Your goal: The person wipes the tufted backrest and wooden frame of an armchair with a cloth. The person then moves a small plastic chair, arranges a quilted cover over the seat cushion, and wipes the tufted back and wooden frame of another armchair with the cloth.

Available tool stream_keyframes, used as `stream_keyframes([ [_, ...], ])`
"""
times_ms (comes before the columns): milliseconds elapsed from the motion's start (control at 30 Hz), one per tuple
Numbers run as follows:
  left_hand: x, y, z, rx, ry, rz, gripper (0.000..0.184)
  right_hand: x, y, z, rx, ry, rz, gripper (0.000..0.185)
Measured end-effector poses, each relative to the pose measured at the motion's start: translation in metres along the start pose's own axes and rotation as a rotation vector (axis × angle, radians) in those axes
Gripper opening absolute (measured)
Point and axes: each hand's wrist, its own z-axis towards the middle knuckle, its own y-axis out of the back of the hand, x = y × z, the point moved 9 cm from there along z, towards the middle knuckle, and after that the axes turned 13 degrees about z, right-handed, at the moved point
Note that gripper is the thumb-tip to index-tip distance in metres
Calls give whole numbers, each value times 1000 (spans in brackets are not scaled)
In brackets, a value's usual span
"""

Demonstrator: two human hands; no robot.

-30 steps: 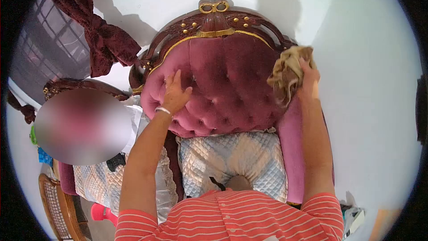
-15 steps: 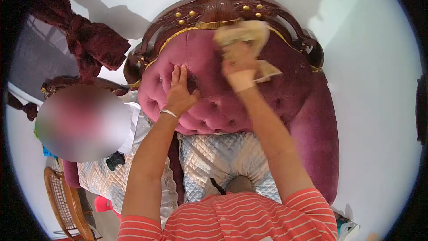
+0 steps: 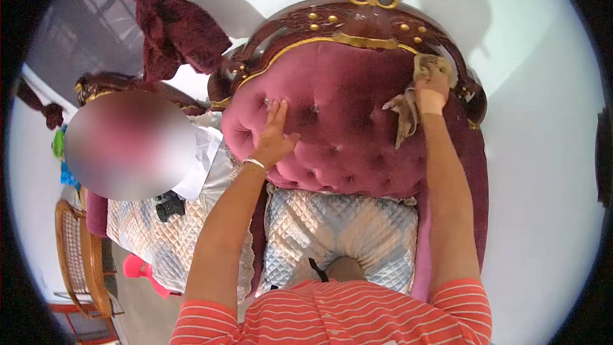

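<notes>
A tufted, wine-coloured sofa backrest [image 3: 357,108] fills the middle, topped by a dark carved wooden frame [image 3: 294,19] with gold trim. My left hand [image 3: 276,140] rests on the left part of the backrest, fingers spread, holding nothing; a white band is round its wrist. On the upper right of the backrest, near the wooden frame, my right hand [image 3: 432,89] grips a crumpled tan and brown cloth [image 3: 406,115], whose lower end hangs to the left. Below, a quilted pale cover [image 3: 338,230] lies on the seat.
A second seat with a quilted cover [image 3: 143,227] stands at the left, with a dark object [image 3: 169,206] on it and a blurred area above. A wooden chair [image 3: 80,259], a red stool [image 3: 143,271] and a tied dark curtain [image 3: 172,29] are also at the left.
My right hand swept the cloth left across the upper backrest, then back to the upper right. My left hand stayed on the left part. The view has shifted.
</notes>
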Motion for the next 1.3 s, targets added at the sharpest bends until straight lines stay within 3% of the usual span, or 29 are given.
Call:
stream_keyframes([
  [33, 2, -2, 1, 17, 6, 10, 92, 26, -8, 0, 26, -19, -18, 27],
  [67, 4, -3, 3, 30, 11, 21, 92, 68, -20, -3, -23, 313, 112, 27],
  [100, 3, -1, 3, 40, 26, 9, 93, 110, -30, -20, -124, 475, 168, 29],
  [133, 0, 4, 0, 53, 45, -3, 93, 139, -52, -25, 65, 288, 146, 29],
  [167, 0, 9, 1, 62, 65, -12, 93, 165, -81, -30, 113, 398, 166, 29],
  [233, 11, 1, 1, 84, 62, -70, 92, 207, -126, -37, 353, 210, 74, 27],
  [300, 13, 1, -1, 110, 62, -164, 92, 236, -177, -34, 434, 358, 209, 25],
  [367, 31, -19, -13, 165, 189, -556, 76, 280, -201, -62, 489, 553, 227, 22],
  [400, 37, -24, -14, 192, 237, -739, 68, 305, -243, -92, 825, 658, 222, 25],
  [433, 45, -21, -11, 211, 277, -911, 61, 319, -256, -118, 980, 556, 128, 31],
  [467, 58, 4, -18, 41, 398, -776, 44, 331, -263, -135, 1020, 565, 26, 43],
  [500, 76, 14, -20, -91, 396, -637, 44, 341, -264, -146, 607, 777, -10, 55],
  [567, 117, 2, -35, -326, 409, -382, 45, 341, -273, -141, 1099, 575, 394, 57],
  [633, 114, 13, -28, -443, 473, -619, 59, 342, -247, -108, 1006, 672, 522, 53],
  [667, 64, 65, -21, -451, 425, -659, 65, 348, -192, -87, 997, 739, 443, 46],
  [700, 53, 67, -7, -456, 420, -581, 71, 337, -157, -61, 866, 635, 350, 40],
  [733, 43, 70, 6, -462, 418, -503, 76, 317, -139, -38, 624, 749, 494, 36],
  [767, 52, 45, 24, -461, 462, -306, 82, 297, -118, -25, 460, 746, 375, 35],
  [833, 6, 42, 53, -451, 218, -18, 92, 242, -111, -22, 423, 679, 183, 36],
  [933, -19, 54, 50, -230, 375, 183, 95, 178, -124, -38, 362, 771, 67, 39],
  [1033, 20, 48, 47, -509, 169, 88, 99, 176, -123, -46, 315, 737, 19, 40],
  [1067, 39, 50, 42, -613, 218, 123, 88, 178, -123, -44, 306, 714, 4, 41],
  [1167, 118, 52, 42, -482, 403, 95, 69, 180, -128, -42, 318, 709, -43, 41],
  [1300, 197, 55, 39, -425, 444, -37, 53, 175, -141, -47, 302, 718, -134, 41],
])
